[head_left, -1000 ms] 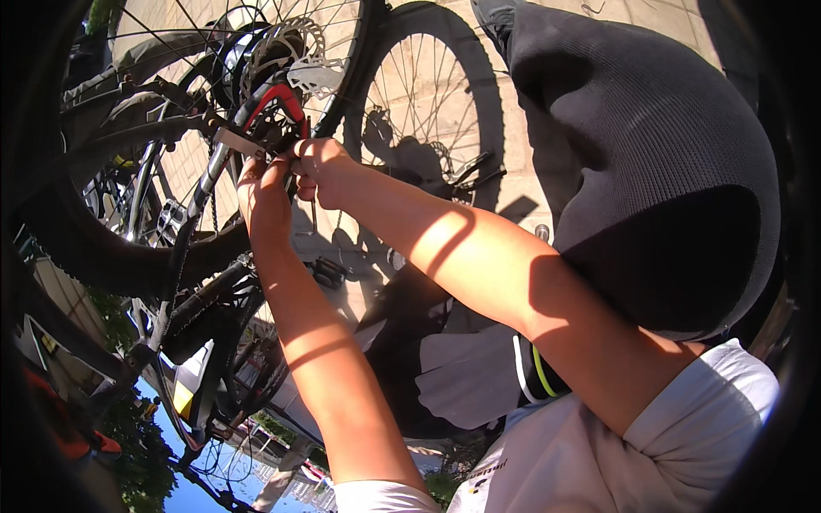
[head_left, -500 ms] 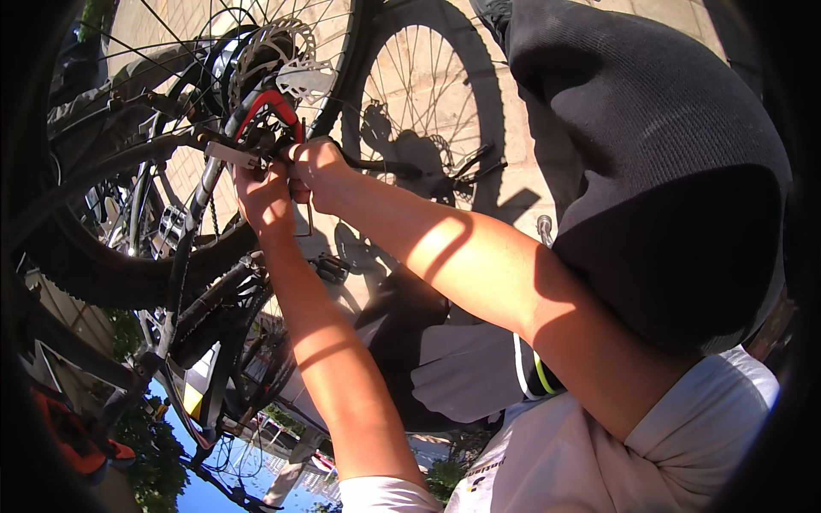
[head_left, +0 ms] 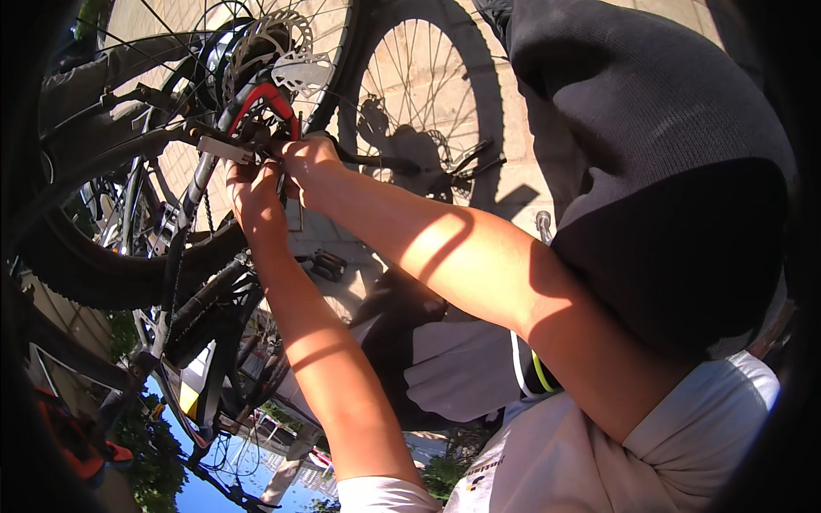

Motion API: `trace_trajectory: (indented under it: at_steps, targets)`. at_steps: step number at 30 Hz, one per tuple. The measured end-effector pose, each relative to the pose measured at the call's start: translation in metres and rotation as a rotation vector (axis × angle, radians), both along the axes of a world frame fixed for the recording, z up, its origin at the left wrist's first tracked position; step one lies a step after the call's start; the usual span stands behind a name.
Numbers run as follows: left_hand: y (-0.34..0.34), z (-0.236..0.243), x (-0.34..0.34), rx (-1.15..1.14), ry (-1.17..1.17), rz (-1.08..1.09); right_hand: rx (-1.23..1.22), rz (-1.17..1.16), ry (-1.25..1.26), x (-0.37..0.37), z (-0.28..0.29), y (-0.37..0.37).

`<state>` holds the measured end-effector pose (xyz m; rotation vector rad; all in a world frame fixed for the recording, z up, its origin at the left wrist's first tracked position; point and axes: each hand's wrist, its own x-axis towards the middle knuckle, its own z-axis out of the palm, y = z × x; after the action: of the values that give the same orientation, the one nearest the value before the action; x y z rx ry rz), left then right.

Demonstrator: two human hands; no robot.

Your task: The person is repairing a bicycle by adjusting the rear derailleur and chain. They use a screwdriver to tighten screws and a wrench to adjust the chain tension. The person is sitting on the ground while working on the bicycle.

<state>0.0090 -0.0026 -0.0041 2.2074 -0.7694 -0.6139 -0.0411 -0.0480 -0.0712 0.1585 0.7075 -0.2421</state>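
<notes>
Fingers [head_left: 295, 162] of both hands pinch a thin dark cable at the red curved frame bracket [head_left: 261, 98], just below the perforated silver brake disc [head_left: 269, 43]. Left hand [head_left: 252, 192] steadies; right hand [head_left: 312, 167] grips from above. Fitting appears midway: cable seated, wheel [head_left: 128, 256] mounted, fastening seemingly unfinished.

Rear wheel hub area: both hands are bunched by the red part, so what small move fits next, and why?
Probably a small steadying turn by the right hand while the left hand braces, since both pinch close together beside the red part below the brake disc; what the fingers hold is hidden.
</notes>
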Motion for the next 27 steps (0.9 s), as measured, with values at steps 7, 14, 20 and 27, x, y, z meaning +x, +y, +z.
trace_trajectory:
  at_steps: [7,14,20,27]
  targets:
    - [-0.008,-0.014,0.028,-0.070,0.221,-0.084,0.034,-0.064,0.082,-0.013,0.015,-0.013]
    - [0.011,-0.018,0.068,0.131,0.177,-0.121,0.086,-0.047,0.004,-0.008,0.016,-0.005]
    - [0.003,-0.005,0.046,-0.069,0.511,-0.105,0.086,-0.067,-0.014,-0.003,0.007,-0.007]
    - [0.002,-0.003,0.033,-0.322,0.656,-0.044,-0.109,-0.059,0.026,-0.014,-0.001,-0.012]
